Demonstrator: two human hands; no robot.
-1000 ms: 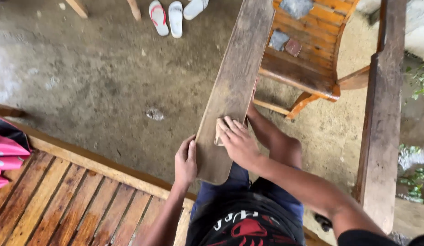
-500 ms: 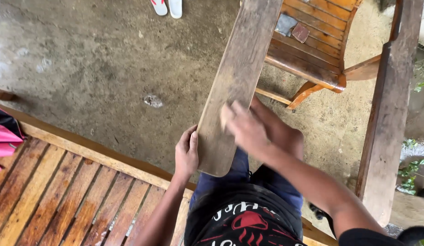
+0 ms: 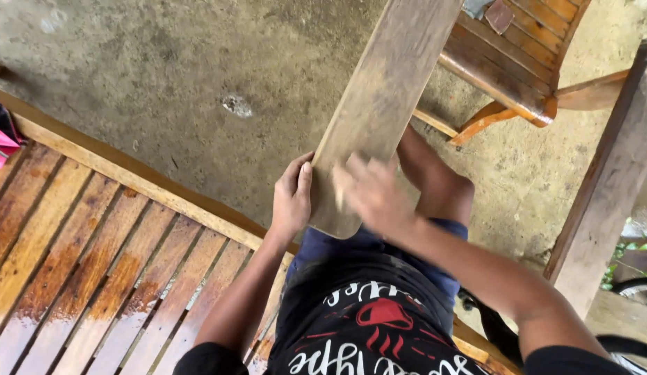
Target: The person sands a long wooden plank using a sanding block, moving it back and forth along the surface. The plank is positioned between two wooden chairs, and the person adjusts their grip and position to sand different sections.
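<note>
A long weathered wooden plank (image 3: 393,83) slants from the top of the view down to my lap. My left hand (image 3: 292,198) grips the plank's left edge near its lower end. My right hand (image 3: 375,194), blurred by motion, presses flat on the plank's face close to that end. It holds a small tan pad (image 3: 337,198), of which only a thin edge shows under the fingers. My bare knee (image 3: 441,187) sits just right of the plank.
A slatted wooden chair (image 3: 525,55) stands at the top right on the concrete floor (image 3: 164,83). A thick wooden post (image 3: 608,187) rises at the right. I sit on a wet slatted wooden platform (image 3: 94,264). A pink object (image 3: 0,139) lies at the left edge.
My right hand has slid with the pad down the plank toward its near end. My left hand has kept its grip. The view has tilted, and the sandals at the top have left the frame.
</note>
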